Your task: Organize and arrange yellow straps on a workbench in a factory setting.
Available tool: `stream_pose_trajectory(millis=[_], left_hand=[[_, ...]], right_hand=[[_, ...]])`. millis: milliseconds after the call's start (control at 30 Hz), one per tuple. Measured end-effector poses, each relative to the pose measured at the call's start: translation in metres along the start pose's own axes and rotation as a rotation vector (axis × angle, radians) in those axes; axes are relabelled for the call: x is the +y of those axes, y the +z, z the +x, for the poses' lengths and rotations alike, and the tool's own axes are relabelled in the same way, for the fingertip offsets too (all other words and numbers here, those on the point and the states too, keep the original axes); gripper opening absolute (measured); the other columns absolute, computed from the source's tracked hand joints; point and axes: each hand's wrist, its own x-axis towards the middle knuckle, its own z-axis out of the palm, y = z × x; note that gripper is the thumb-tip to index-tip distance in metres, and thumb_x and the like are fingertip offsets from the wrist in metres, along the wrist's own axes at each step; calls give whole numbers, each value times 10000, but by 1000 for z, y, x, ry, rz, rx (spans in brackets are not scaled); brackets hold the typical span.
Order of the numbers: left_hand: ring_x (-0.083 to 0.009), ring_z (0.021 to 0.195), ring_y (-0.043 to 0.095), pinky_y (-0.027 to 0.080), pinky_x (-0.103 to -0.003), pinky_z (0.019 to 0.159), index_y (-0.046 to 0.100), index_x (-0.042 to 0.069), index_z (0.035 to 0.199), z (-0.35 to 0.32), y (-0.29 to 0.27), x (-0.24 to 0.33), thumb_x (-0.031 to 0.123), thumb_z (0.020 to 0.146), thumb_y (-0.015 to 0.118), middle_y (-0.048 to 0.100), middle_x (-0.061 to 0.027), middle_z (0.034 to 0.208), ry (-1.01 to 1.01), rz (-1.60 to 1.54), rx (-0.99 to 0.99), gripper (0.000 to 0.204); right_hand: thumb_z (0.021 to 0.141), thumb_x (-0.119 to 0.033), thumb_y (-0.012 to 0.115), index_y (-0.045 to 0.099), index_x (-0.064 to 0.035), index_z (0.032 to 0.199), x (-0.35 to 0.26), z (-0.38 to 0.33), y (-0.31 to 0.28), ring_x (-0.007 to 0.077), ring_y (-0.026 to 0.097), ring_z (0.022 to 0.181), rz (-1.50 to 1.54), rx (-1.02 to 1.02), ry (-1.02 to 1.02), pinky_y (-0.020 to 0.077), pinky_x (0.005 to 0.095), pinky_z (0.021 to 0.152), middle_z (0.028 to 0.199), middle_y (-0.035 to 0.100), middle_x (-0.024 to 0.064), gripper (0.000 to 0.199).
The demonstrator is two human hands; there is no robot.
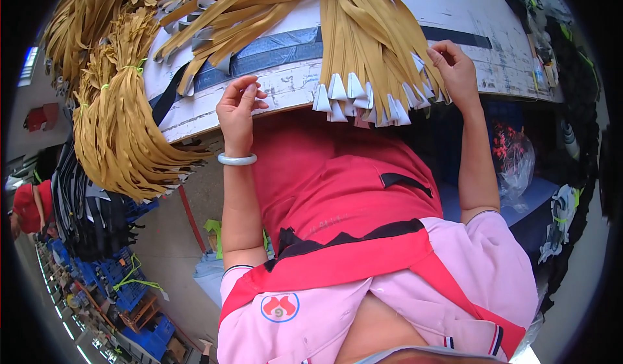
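The right hand (456, 68) pinches the edge of a fan of tan straps (363, 46) that lie on the white surface (454, 7) and hang over its near edge, their white-tipped ends (354, 94) lined up in a row. Its fingers close on the outermost strap ends at the right of the fan. The left hand (238, 107) rests at the surface edge to the left of the fan, fingers loosely curled and holding nothing, thumb against the board.

More straps (214, 13) lie spread and untied across the surface behind. Off the left edge hang tied bundles (120, 137), bound with green ties (133, 67), so a good share looks already bundled. The fan under the hands seems evened up at the ends but not yet tied, and the loose straps are left to go.
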Motion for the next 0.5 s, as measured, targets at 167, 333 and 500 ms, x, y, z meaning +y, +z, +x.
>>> stream_pose_trajectory(millis=[167,333,500], left_hand=[[-130,798,652,557,-234,620,655,-3,1098,-4,17,-6,85,956,617,651,-75,966,-96,64,-91,171],[-119,782,646,553,-233,617,665,-13,1080,-8,21,-14,63,957,608,662,-69,957,-60,79,-185,155],[-109,771,642,542,-228,620,664,-16,1076,-12,19,-17,64,958,607,662,-60,932,-42,96,-190,154]], right_hand=[[872,-170,686,662,3,907,13,-12,1,141,585,718,-95,-110,86,482,279,694,805,645,61,179],[854,-135,703,657,0,926,18,-21,6,127,584,722,-226,-190,139,475,283,682,786,647,58,160],[860,-170,691,653,7,917,15,-21,-5,137,595,719,-335,-237,123,480,292,682,781,645,75,190]])
